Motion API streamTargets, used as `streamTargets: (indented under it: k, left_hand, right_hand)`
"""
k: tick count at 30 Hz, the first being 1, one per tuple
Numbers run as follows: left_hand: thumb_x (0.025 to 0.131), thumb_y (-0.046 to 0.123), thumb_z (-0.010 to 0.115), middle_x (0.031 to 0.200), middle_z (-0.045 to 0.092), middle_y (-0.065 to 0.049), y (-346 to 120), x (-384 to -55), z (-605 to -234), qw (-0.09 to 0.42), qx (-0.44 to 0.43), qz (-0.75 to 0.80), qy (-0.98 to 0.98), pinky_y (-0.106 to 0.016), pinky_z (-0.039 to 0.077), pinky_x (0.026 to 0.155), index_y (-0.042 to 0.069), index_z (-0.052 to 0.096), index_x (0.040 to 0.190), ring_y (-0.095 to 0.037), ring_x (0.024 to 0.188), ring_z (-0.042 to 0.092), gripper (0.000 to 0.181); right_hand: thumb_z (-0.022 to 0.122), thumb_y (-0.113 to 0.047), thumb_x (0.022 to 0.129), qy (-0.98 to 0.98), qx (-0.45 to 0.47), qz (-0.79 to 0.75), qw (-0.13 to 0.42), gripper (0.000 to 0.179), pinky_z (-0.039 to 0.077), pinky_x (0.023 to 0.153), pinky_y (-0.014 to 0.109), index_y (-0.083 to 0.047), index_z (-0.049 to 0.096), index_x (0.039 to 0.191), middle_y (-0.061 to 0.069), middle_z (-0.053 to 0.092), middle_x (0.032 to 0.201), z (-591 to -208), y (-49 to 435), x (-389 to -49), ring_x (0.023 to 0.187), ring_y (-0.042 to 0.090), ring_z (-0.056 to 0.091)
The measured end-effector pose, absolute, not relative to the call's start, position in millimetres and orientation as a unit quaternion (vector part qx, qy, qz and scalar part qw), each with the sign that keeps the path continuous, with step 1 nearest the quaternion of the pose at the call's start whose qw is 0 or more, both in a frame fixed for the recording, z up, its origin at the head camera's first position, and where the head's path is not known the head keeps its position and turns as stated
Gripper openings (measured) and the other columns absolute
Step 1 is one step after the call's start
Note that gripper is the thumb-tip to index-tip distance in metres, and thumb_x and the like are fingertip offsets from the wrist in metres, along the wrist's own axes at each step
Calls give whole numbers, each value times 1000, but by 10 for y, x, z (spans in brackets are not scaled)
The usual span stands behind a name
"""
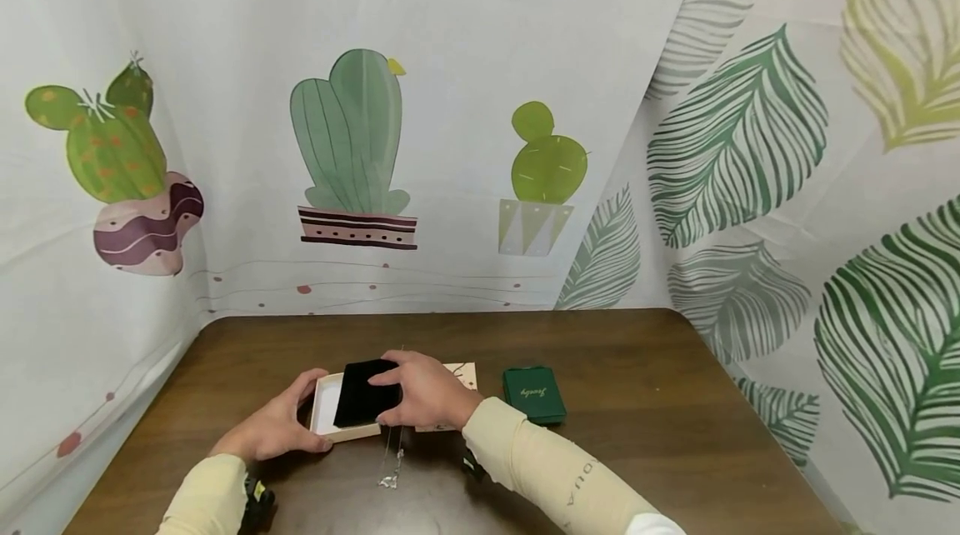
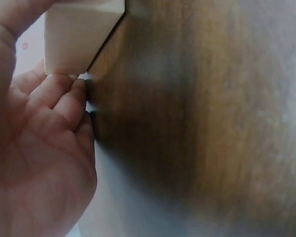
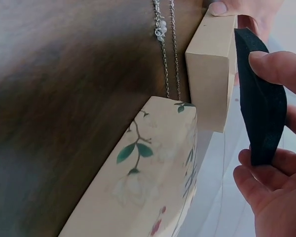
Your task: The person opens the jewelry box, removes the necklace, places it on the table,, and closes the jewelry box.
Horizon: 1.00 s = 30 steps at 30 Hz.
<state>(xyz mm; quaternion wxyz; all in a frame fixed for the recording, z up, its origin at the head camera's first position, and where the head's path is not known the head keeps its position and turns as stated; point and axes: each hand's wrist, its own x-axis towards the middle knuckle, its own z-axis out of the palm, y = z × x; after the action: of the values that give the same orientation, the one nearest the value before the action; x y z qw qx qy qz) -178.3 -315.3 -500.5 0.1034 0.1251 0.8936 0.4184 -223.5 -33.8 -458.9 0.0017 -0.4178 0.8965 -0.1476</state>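
In the head view my left hand (image 1: 273,428) grips the left end of an open cream box base (image 1: 356,433), thumb at the near corner and fingers at the far one. White lining shows inside it. My right hand (image 1: 429,392) pinches a black velvety jewelry pad (image 1: 358,393), which overlaps the box's right part. The right wrist view shows this pad (image 3: 261,106) slightly bowed between thumb and fingers, over the box's open side. A silver chain necklace (image 1: 388,482) lies on the table in front, running back between the box and a floral lid (image 3: 143,168).
Right of the floral lid stands a dark green box (image 1: 534,395) with gold lettering. The brown wooden table (image 1: 660,435) ends at a curtain (image 1: 465,143) printed with cacti and leaves.
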Motion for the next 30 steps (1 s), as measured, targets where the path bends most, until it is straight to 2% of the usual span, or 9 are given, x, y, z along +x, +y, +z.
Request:
streamTargets:
  k: [9,17,25,30]
  left_hand:
    - [69,22,95,146,57,-19,-3148,-1829,-5005,104,132,413,895,-29,43,95,10,35,149,-24,119,53,100]
    - [71,19,94,151,52,-24,-3211,-1810,-5041,123,136,434,882,-18,42,91,5,30,152,-5,112,54,104]
    - [71,20,94,153,51,-24,-3206,-1813,-5039,132,131,429,884,-19,43,91,5,28,155,-14,117,55,107]
    - [72,18,93,149,53,-24,-3216,-1814,-5040,128,149,439,877,-17,43,89,2,28,154,-8,112,56,106]
  right_hand:
    - [81,-46,87,898,-413,-150,4,54,49,109,25,-30,69,138,6,54,157,-4638,-427,-2279,140,18,57]
    - [80,-49,87,891,-423,-163,17,57,48,109,23,-30,68,140,6,53,158,-4747,-544,-2245,141,16,56]
    - [79,-53,88,895,-419,-152,19,59,48,109,24,-34,65,142,4,51,160,-4815,-613,-2229,143,16,54]
    - [79,-53,89,894,-421,-150,20,59,48,110,24,-35,64,143,2,49,162,-4828,-638,-2228,144,15,53]
